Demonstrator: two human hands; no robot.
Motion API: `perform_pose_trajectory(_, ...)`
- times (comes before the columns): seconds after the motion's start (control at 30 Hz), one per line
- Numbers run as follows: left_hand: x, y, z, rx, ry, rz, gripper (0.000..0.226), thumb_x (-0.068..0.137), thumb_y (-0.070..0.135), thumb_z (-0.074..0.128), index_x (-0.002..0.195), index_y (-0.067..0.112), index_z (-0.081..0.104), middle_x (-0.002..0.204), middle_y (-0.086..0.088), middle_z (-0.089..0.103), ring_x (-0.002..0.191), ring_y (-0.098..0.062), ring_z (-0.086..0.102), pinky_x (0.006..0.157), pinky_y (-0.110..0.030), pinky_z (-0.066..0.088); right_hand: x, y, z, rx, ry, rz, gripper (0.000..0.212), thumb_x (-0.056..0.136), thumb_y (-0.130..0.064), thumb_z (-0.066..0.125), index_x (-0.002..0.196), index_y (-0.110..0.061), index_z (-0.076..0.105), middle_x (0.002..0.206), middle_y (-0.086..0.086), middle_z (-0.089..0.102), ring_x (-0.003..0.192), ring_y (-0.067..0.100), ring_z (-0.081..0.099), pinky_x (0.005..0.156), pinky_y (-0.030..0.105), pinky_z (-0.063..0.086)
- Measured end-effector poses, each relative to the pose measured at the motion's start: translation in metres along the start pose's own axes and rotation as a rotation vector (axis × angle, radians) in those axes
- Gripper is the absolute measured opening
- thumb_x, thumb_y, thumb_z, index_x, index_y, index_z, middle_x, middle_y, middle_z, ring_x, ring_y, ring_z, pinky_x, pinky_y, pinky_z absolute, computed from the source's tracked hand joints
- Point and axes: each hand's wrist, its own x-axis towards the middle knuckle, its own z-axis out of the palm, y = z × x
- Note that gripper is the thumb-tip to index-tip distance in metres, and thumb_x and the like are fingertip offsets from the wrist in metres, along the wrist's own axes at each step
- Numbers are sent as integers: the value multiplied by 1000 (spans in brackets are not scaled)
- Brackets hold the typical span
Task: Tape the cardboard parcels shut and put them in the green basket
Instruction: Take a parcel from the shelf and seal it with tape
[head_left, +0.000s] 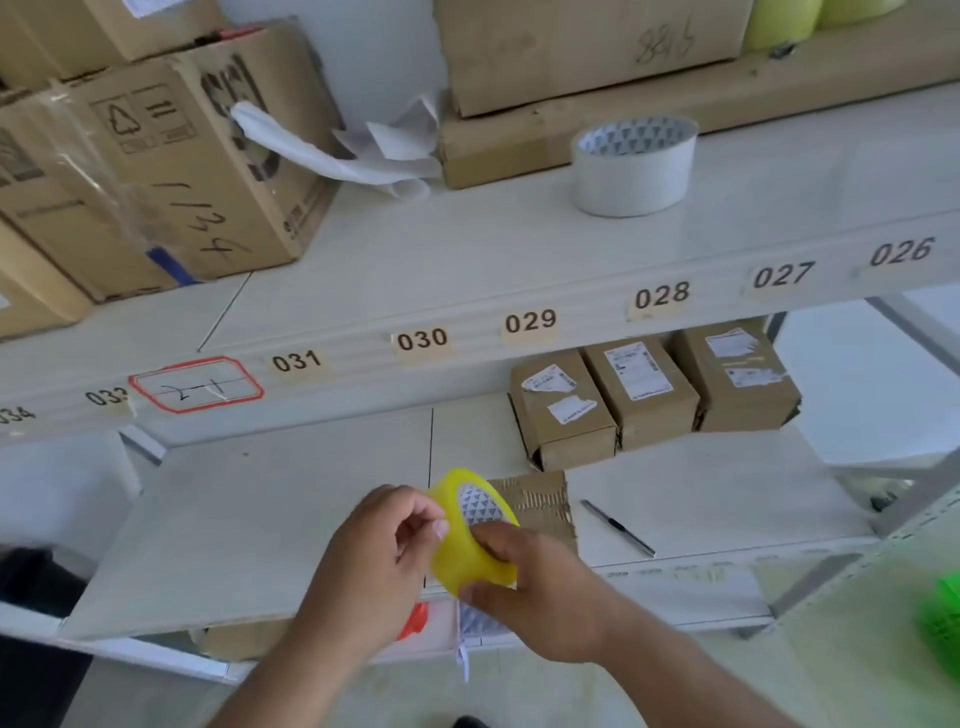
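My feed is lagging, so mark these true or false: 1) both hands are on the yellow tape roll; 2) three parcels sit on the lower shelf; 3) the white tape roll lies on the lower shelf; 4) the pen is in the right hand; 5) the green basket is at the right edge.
1) True: the right hand grips the yellow tape roll, the left hand picks at its edge.
2) True: three parcels.
3) False: the white tape roll stands on the upper shelf.
4) False: the pen lies on the lower shelf.
5) True: green basket.
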Motion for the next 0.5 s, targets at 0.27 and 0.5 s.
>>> perform_pose_trajectory(0.27, 0, 4, 12, 21, 30, -36, 26, 101, 19, 60, 83, 37, 54, 85, 20, 62, 87, -3, 59, 69, -12, 42, -8, -12, -4, -161, 187, -8, 37, 77, -58, 54, 83, -22, 46, 71, 3, 53, 64, 21, 48, 58, 39, 38)
perform_pose_trajectory(0.5, -14, 25, -2, -142, 83, -81, 17, 103, 22, 48, 89, 30, 53, 81, 14, 70, 80, 0, 69, 73, -16, 52, 11, 1, -36, -434, 112, 305, 81, 74, -98, 45, 79, -18, 57, 72, -3, 61, 66, 12, 57, 60, 32, 44)
